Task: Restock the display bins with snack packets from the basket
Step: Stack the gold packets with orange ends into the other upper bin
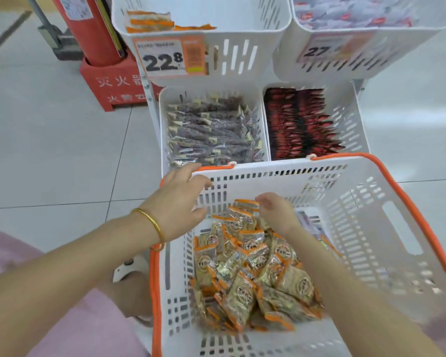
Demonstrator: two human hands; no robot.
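A white basket (397,228) with an orange rim stands in front of me, and a pile of orange-edged snack packets (252,274) lies in it. My right hand (277,213) is down inside the basket at the far end of the pile, fingers curled round the top packets. My left hand (178,199) lies over the basket's far left corner, fingers loosely bent across the rim and holding nothing. The upper left display bin (245,55), tagged 22.8, holds a few matching orange packets (150,21) at its back left.
Below it, one white bin (165,104) is full of dark purple packets and another (350,119) of red-black ones. The upper right bin (371,57) holds pale packets. A red fire extinguisher stand (108,83) is on the tiled floor at left.
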